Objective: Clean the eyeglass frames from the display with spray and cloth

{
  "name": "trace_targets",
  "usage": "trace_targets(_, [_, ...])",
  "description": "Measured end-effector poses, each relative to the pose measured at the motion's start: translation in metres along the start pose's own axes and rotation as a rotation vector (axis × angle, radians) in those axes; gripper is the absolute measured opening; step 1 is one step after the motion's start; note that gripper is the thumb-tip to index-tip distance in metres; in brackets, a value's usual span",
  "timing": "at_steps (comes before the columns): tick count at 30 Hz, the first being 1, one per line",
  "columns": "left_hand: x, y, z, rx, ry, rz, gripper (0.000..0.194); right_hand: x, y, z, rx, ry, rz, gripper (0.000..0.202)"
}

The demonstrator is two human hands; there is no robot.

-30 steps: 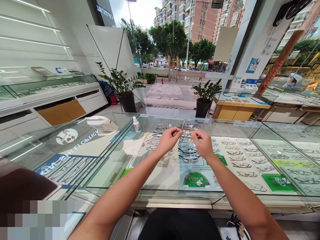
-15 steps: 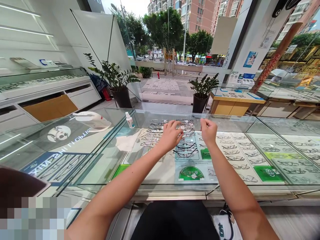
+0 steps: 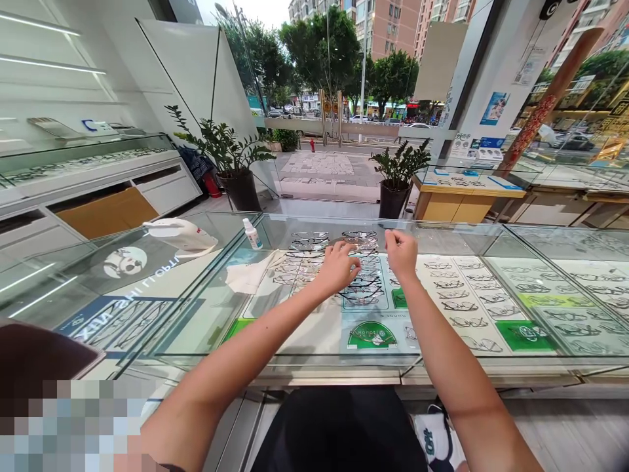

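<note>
A column of glasses (image 3: 362, 284) is lying along the middle of the glass table (image 3: 299, 341), running from near the far edge toward the near edge; whether these pairs are resting on the glass or under it, I cannot tell. The left hand (image 3: 340, 267) is hovering over the left side of this column, its fingers curving and spreading apart. The right hand (image 3: 401, 254) is hanging just beyond the column's right side, its fingers curling and pressing together; I cannot tell whether it is pinching anything. A second column of glasses (image 3: 305, 254) is lying just left of the first, and a pale cloth (image 3: 249, 274) is spreading beside it. A white bottle (image 3: 251, 234) is standing beyond the cloth, near the far edge. A white device (image 3: 181, 237) is sitting toward the far left corner. A green half-round card (image 3: 372, 334) is showing near the near edge. Two potted plants (image 3: 240, 187) (image 3: 394, 196) are standing beyond the far edge.
</note>
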State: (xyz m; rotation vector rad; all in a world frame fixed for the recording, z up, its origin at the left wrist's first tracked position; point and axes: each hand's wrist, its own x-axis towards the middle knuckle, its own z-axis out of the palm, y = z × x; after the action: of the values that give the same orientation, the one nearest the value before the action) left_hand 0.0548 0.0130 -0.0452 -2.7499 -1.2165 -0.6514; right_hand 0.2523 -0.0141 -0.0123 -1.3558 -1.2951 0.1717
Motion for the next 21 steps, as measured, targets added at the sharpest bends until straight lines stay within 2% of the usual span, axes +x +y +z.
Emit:
trace_targets(6, [0.012,-0.006,-0.002,-0.041,-0.108,-0.093,0.016,0.001,0.003,0.000,0.006,-0.020,0.024,0.049])
trace_targets(15, [0.028,0.002,-0.007,-0.042,-0.164,-0.113,0.012,0.002,0.009,0.004,0.028,-0.038,0.011,0.049])
trace_targets(21, [0.049,-0.006,-0.018,0.013,-0.187,-0.114,0.016,0.003,0.014,0.005,0.072,-0.044,0.011,0.050])
